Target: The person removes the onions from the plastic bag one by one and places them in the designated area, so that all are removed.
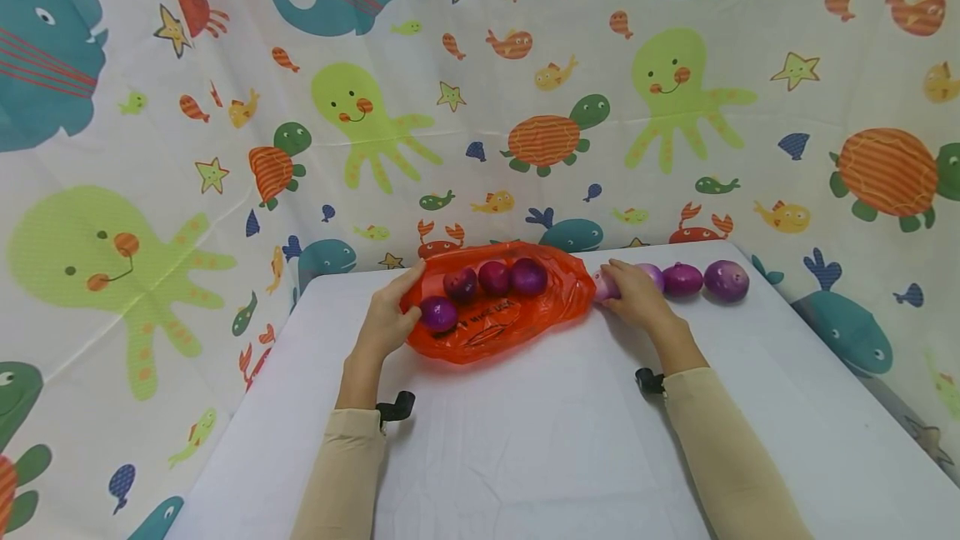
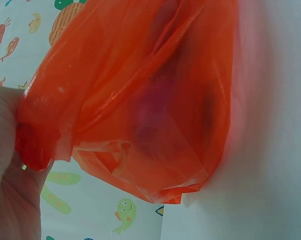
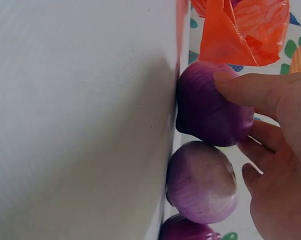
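An orange-red plastic bag [image 1: 498, 336] lies on the table with several red onions in it, one of them an onion [image 1: 438, 314] near its left edge. My left hand [image 1: 386, 319] grips the bag's left edge, bunching the plastic between thumb and fingers in the left wrist view. Just off the bag's right end, my right hand [image 1: 637, 297] holds another red onion [image 3: 213, 105] between thumb and fingers. Beside that onion sits a paler onion [image 3: 203, 182], mostly covered by my hand in the head view.
Further right along the table's back edge are a dark onion [image 1: 682, 280] and a larger onion [image 1: 727, 281]. A white cloth covers the table [image 1: 525, 432]. Behind it hangs a curtain [image 1: 480, 65] printed with sea animals.
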The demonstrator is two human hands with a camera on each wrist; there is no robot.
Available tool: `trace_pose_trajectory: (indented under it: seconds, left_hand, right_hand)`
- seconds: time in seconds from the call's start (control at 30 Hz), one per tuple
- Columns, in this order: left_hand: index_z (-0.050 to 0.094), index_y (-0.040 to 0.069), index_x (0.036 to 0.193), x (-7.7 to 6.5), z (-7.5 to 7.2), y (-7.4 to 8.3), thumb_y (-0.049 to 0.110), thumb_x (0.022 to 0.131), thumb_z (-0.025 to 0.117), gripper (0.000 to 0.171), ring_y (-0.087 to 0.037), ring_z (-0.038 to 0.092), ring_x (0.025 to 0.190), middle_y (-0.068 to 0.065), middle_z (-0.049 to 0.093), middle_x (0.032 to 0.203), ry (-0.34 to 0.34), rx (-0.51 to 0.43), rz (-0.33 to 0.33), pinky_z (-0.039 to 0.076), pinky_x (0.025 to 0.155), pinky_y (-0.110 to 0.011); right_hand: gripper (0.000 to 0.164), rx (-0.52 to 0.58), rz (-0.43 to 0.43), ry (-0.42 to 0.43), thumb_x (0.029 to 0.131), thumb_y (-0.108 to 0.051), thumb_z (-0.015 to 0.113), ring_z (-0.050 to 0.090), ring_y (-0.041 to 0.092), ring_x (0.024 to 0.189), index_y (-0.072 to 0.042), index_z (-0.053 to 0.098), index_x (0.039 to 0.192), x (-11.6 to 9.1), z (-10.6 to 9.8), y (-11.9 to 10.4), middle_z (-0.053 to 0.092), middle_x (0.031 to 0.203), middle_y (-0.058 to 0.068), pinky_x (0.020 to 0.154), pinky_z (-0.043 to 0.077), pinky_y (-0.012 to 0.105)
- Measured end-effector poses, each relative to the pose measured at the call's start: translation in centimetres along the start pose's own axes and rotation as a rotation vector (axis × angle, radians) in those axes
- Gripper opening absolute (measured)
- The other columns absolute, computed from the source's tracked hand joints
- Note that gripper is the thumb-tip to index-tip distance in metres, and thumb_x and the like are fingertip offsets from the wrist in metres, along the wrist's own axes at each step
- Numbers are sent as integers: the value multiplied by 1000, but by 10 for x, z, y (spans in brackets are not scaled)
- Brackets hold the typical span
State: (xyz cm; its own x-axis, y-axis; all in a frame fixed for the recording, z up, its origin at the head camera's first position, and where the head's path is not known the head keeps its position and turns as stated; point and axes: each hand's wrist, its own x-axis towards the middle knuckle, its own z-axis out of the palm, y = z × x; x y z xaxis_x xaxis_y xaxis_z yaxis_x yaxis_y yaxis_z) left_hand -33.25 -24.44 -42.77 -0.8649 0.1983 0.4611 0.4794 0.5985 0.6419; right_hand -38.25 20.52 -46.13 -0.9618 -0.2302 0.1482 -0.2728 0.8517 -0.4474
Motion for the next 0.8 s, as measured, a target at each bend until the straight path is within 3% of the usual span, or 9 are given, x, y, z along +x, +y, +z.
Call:
trace_pose_trajectory:
  seconds: [0.4, 0.57, 0.8]
  left_hand:
    - [46, 21, 158, 1, -1, 2, -18, 87, 67, 84, -32, 45, 150, -5, 49, 161, -3, -5, -1, 48, 112, -52]
    - [46, 21, 158, 0, -1, 1, -18, 87, 68, 84, -31, 45, 150, -3, 50, 161, -1, -7, -2, 48, 112, -51]
    - [46, 17, 158, 0, 0, 0, -18, 86, 68, 82, -31, 45, 151, -3, 49, 161, -3, -5, -3, 48, 112, -52]
  right_hand:
    - [70, 18, -49, 59, 91, -9, 75, 35, 48, 149, -4, 46, 155, -1, -10, -10, 44, 158, 25, 121, 30, 69]
    - [66, 63, -48, 127, 94, -10, 71, 37, 46, 147, -6, 45, 155, -1, -12, -16, 45, 157, 23, 120, 34, 68]
    - [60, 117, -107, 220, 95, -7, 68, 41, 44, 146, -5, 49, 152, -4, -16, -33, 49, 155, 22, 121, 35, 65]
